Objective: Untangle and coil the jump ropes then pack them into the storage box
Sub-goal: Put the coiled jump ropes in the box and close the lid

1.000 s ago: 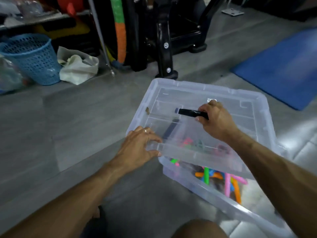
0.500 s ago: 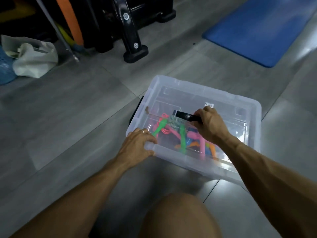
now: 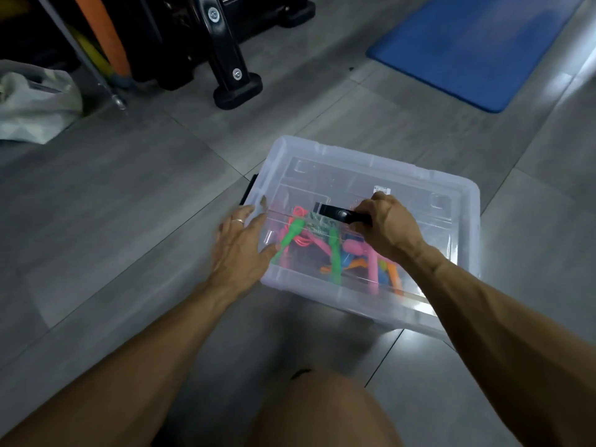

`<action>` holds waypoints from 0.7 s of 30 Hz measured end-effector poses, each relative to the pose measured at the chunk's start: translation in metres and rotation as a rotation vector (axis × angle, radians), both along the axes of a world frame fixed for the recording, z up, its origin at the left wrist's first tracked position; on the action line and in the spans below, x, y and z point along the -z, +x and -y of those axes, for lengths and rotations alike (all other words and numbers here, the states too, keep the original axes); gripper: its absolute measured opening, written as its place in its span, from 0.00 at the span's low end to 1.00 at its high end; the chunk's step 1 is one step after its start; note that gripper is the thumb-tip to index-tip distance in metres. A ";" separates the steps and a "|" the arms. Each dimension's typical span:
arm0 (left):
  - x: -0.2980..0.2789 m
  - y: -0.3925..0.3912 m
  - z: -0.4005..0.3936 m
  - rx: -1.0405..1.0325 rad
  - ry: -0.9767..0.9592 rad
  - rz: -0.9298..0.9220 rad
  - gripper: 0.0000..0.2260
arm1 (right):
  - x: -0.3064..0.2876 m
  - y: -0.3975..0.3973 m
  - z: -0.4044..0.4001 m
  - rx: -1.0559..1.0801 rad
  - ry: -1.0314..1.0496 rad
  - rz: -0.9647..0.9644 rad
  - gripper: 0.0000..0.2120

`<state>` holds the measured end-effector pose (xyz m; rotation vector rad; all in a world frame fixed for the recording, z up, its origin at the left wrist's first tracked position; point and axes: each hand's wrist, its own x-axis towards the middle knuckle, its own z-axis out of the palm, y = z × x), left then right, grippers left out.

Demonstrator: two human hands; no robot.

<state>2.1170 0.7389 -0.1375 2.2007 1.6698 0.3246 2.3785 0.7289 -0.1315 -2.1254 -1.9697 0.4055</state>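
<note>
The bright jump ropes (image 3: 325, 246) lie inside the clear storage box (image 3: 364, 295) on the floor, under your fingers. Your right hand (image 3: 385, 229) grips the black lid handle (image 3: 338, 214). Your left hand (image 3: 240, 250) lies flat, fingers straight, on the lid's corner

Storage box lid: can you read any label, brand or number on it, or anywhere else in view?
No text can be read.
Sticker on the lid, just beyond the right hand: small white label with dark marks, too small and blurred to read.
Black handle held by the right hand: no lettering visible.
Blue mat, white bag: no print visible.
</note>
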 end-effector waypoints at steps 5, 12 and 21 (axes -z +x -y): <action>0.004 -0.002 0.000 0.071 -0.084 0.017 0.31 | -0.013 -0.024 -0.018 -0.069 0.031 0.190 0.19; 0.004 -0.021 -0.041 -0.134 -0.032 0.229 0.28 | 0.002 -0.075 -0.059 -0.278 -0.017 0.151 0.31; 0.006 -0.017 -0.070 -0.297 -0.184 0.327 0.17 | 0.016 -0.075 -0.063 -0.259 0.064 0.130 0.30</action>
